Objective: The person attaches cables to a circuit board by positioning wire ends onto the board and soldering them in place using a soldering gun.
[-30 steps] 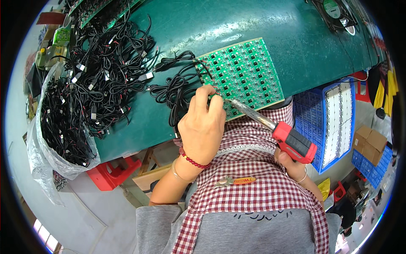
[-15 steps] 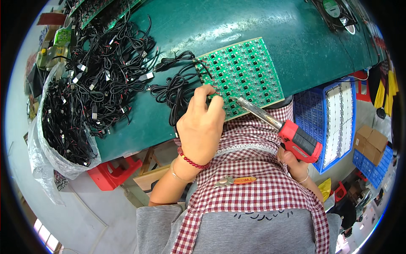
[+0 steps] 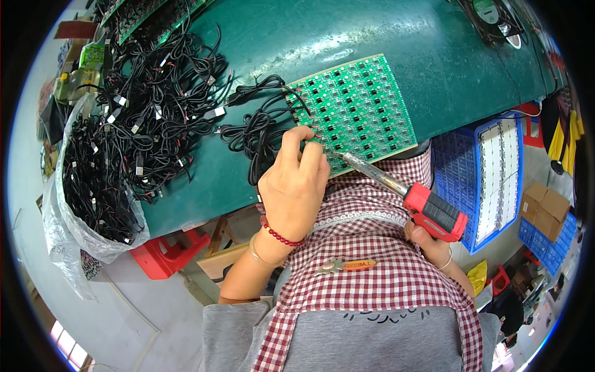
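Observation:
A green circuit board panel [image 3: 362, 105] lies near the table's front edge, with rows of small black parts. Several black cables [image 3: 260, 139] run to its left edge, where thin red wire ends meet it. My left hand [image 3: 294, 177] is over the panel's lower left corner, thumb and index finger pinched on the wire end of a cable; the fingers partly hide it. In my right hand [image 3: 431, 245] is a red and black soldering iron [image 3: 437, 214], gripped by its handle. Its metal tip touches or hovers just over the panel beside my left fingertips; I cannot tell which.
A large heap of black USB cables [image 3: 167, 93] covers the table's left side, partly in a clear plastic bag [image 3: 99, 245]. More boards [image 3: 145, 18] stand at the back left. A small fan [image 3: 489, 18] is at the back right. Blue crates [image 3: 477, 180] stand right of the table.
The soldering iron has shifted slightly left, bringing its tip closer to my left fingertips. My left hand has moved only a little; the panel stays in place.

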`<state>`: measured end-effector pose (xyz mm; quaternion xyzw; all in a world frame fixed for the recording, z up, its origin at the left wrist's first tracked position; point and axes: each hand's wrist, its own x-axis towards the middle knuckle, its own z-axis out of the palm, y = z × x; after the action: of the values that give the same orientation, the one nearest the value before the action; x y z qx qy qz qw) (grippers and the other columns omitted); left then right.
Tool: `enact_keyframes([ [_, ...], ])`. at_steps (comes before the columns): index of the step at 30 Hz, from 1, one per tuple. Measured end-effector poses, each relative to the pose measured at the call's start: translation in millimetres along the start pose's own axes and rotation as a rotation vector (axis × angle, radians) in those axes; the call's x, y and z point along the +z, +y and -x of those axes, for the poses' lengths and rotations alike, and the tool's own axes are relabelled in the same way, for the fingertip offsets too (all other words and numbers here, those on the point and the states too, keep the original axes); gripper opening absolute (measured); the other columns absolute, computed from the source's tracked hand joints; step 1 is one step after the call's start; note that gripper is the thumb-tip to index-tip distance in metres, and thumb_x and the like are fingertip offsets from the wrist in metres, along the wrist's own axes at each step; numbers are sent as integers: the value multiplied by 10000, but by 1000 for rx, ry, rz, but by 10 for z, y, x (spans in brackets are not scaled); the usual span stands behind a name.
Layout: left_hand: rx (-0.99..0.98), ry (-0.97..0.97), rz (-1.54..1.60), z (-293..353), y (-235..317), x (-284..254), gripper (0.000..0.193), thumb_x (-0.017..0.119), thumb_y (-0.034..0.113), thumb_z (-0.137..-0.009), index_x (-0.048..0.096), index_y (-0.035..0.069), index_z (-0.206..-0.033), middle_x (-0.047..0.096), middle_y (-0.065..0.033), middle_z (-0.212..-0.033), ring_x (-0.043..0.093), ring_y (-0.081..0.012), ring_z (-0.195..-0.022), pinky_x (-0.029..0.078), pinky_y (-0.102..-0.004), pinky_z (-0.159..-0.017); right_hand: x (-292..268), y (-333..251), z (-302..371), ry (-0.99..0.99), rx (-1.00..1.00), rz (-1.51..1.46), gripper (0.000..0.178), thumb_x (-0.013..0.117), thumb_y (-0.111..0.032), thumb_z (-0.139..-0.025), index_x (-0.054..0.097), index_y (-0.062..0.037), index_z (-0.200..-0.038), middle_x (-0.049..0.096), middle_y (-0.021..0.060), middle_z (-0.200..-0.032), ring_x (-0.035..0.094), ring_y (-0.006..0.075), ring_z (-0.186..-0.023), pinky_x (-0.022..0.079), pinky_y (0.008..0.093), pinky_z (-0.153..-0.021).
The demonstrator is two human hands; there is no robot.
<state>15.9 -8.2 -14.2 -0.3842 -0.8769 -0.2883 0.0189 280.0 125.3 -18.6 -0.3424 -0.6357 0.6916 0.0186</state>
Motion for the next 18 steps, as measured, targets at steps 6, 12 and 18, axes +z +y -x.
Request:
enact_keyframes([
  [6,7,13,5,9,1,2,135,661,10,-717,548,70,-759,585,-26,-1007,567,-196,-552,442,-316,-463,-19,46,9,3,6,90,254,708,-110,-794,623,-15,-1014,617,59,-953,582,172,-865,465,343,-796],
  [12,11,4,7,10,0,4,129,662,12,-721,551,67,-757,582,-26,-1008,560,-181,-546,442,-311,-464,26,-46,-43,-25,-35,136,218,674,-136,-813,615,-11,-981,609,71,-900,569,193,-816,440,352,-773],
  [18,20,-1,-1,1,-5,-11,125,662,11,-723,551,61,-751,576,-26,-1012,556,-169,-544,443,-310,-464,17,-68,-26,-37,-11,33,213,670,-139,-824,610,-14,-985,598,50,-844,554,177,-792,433,351,-793],
])
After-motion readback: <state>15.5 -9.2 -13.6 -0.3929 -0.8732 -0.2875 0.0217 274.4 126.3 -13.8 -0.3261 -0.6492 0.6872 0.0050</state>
